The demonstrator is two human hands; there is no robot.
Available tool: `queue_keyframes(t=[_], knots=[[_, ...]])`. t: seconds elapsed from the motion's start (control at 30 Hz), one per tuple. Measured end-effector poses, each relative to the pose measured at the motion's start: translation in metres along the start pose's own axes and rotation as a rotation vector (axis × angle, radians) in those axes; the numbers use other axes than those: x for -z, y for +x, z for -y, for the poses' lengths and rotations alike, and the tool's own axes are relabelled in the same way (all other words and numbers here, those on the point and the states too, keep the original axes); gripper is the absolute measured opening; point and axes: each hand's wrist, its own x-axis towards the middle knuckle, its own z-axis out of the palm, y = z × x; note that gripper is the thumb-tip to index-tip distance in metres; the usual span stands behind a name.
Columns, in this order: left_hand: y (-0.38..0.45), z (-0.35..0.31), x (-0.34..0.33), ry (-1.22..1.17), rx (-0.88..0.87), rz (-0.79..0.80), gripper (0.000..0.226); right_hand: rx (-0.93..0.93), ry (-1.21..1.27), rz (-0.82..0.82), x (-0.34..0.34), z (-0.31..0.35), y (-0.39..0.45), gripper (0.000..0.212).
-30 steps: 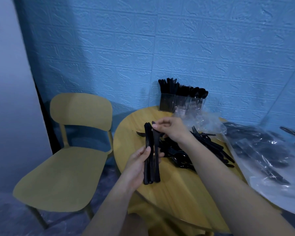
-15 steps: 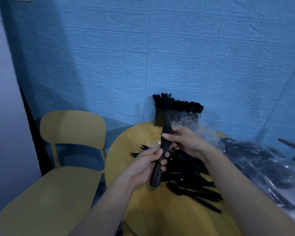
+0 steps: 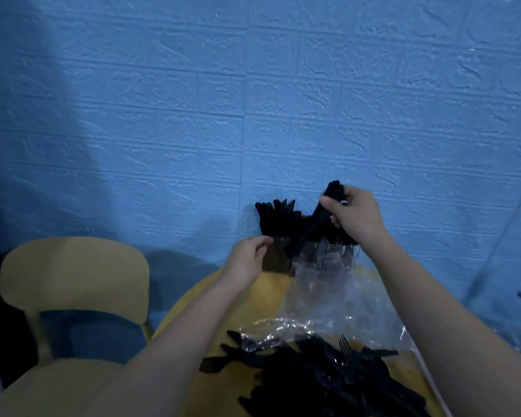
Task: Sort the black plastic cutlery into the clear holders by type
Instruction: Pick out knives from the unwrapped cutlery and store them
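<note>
A bundle of black plastic knives (image 3: pixel 315 224) is gripped in the curled right hand (image 3: pixel 354 216), slanting down-left from its fingers into the clear plastic holders (image 3: pixel 325 260), steadied by the left hand (image 3: pixel 247 260), fingers touching the leftmost wall.

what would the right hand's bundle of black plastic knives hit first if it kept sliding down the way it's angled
Probably the clear plastic holders: the right hand grips the bundle of black plastic knives tilted down-left, toward the knife compartment the left hand steadies. Depth is unclear.
</note>
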Motion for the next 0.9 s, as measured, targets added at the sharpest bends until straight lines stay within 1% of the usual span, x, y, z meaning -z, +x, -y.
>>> queue_keyframes(t=[0.07,0.13,0.2,0.27,0.3,0.4,0.5,0.57,0.63,0.7,0.8,0.9], knots=[[0.021,0.007,-0.010,0.125,-0.069,-0.010,0.036,0.083,-0.014,-0.057,-0.008,0.005,0.019,0.002],[0.036,0.012,-0.019,0.275,-0.113,-0.022,0.042,0.139,-0.012,-0.075,-0.019,0.008,0.034,0.003],[0.046,0.017,-0.026,0.477,-0.159,-0.012,0.044,0.169,-0.044,-0.069,-0.033,0.006,0.045,0.009],[0.052,0.022,-0.031,0.568,-0.168,0.014,0.046,0.187,-0.118,-0.033,-0.048,-0.001,0.052,0.014],[0.053,0.025,-0.034,0.547,-0.152,0.023,0.047,0.186,-0.163,-0.006,-0.055,-0.007,0.054,0.016],[0.052,0.030,-0.038,0.351,-0.105,0.033,0.049,0.142,-0.268,0.077,-0.076,-0.029,0.056,0.024],[0.049,0.032,-0.037,0.255,-0.108,0.038,0.048,0.118,-0.379,0.150,-0.091,-0.049,0.052,0.025],[0.048,0.031,-0.035,0.216,-0.100,0.054,0.049,0.135,-0.504,0.186,-0.098,-0.056,0.048,0.036],[0.046,0.028,-0.032,0.199,-0.081,0.081,0.050,0.195,-0.693,0.225,-0.103,-0.064,0.046,0.049],[0.043,0.025,-0.029,0.193,-0.064,0.111,0.050,0.227,-0.817,0.224,-0.105,-0.068,0.044,0.060],[0.038,0.021,-0.020,0.195,-0.073,0.125,0.049,0.223,-0.758,0.170,-0.096,-0.060,0.037,0.069],[0.026,0.018,-0.006,0.204,-0.068,0.129,0.046,0.317,-0.752,0.132,-0.079,-0.049,0.020,0.062]])
